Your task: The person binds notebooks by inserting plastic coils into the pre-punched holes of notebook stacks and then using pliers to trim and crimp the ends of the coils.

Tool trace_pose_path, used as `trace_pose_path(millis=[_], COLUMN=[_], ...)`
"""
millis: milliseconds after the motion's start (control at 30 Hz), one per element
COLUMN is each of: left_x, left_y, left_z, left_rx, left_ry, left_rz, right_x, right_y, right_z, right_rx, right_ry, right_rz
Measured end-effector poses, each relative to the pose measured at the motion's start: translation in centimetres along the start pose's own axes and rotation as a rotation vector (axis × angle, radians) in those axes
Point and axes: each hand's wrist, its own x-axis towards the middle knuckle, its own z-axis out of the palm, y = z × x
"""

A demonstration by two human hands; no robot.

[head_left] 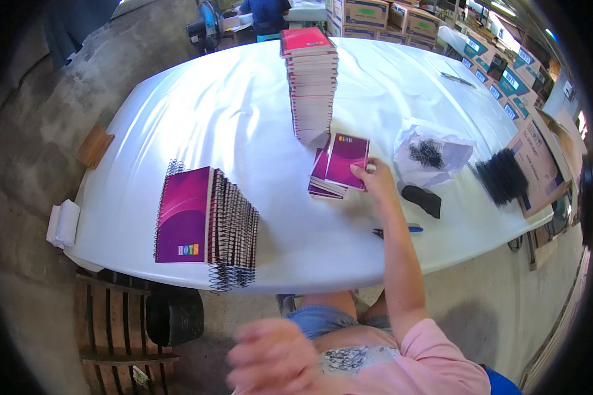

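My right hand (373,176) is closed on the edge of a purple notebook (346,157), thumb on top of its cover. That notebook lies over a short, uneven pile of similar notebooks (327,189), which it partly hides. My left hand (270,355) is up near my body, off the table edge, smeared by motion; its fingers do not show clearly. To the left stands a stack of coil-bound purple notebooks (183,214), with black wire coils sticking out along its sides. Beyond my right hand rises a tall stack of notebooks (311,92), topped by a red-pink cover.
On the white-covered table (178,118), right of my forearm, are a black cloth-like piece (422,201), a blue-handled tool (408,230) and crumpled white paper (451,158) with black coils. More coils (502,178) lie by a carton (537,164). A wooden block (95,146) sits at the left edge.
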Motion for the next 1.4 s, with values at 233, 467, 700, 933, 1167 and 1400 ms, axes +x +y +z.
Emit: trace_pose_path(millis=[233, 467, 700, 933, 1167, 1400], left_x=[-1.2, -10.9, -9.3, -9.3, -9.6, -9.5], left_y=[-2.9, -4.5, -4.7, -4.9, -4.8, -4.8], left_z=[11.2, 16.3, 18.5, 18.4, 15.3, 16.0], left_rx=[0.138, 0.630, 0.531, 0.567, 0.549, 0.502], left_ry=[-0.166, -0.637, -0.550, -0.499, -0.503, -0.484], left_rz=[-0.476, -0.539, -0.571, -0.537, -0.555, -0.572], right_x=[-6.9, -12.8, 1.7, 14.8, 14.9, 5.6], right_y=[-4.9, 2.1, 5.0, 6.9, 7.1, -0.8], right_z=[-5.0, -7.2, -30.9, -32.7, -28.3, -29.6], right_rx=[-0.315, -0.821, -0.626, -0.815, -0.894, 0.569], right_ry=[-0.106, -0.365, 0.519, 0.456, 0.499, 0.694], right_rz=[-0.467, -0.715, -0.369, -0.568, -0.504, -0.808])
